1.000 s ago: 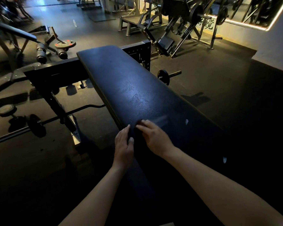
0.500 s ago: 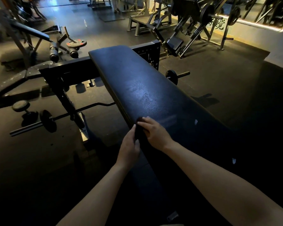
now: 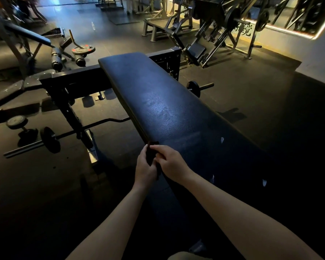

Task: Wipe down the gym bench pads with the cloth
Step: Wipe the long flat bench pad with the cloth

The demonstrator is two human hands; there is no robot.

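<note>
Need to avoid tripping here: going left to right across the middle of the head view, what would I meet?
dumbbell → barbell plate → bench pad → short loaded bar

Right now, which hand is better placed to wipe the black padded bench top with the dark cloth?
Right, probably: right hand sits over the black padded bench top, left hand hangs off its edge. Both grip the dark cloth.
</note>
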